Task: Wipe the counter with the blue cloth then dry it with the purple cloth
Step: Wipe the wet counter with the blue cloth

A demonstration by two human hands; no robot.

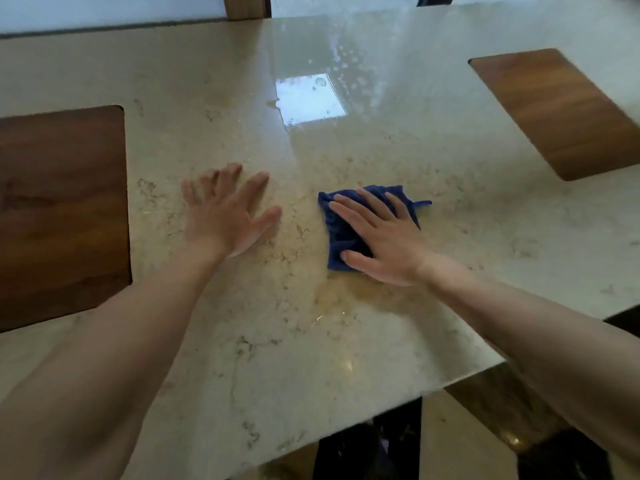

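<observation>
Two hands: right hand [388, 244] lay flat, fingers spread, on the blue cloth [341, 237]; left hand [225, 213] splayed, empty.
Risk: droplets far on the counter [485, 237] could go unwiped.
Missing: purple cloth unseen.

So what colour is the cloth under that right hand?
Dark blue. The cloth shows best in the head view, flat under the right hand.

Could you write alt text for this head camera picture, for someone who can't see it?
A person's right hand presses a blue cloth flat on a pale stone counter, left hand spread beside it. Wet streaks shine farther back, between two wooden panels.
</observation>
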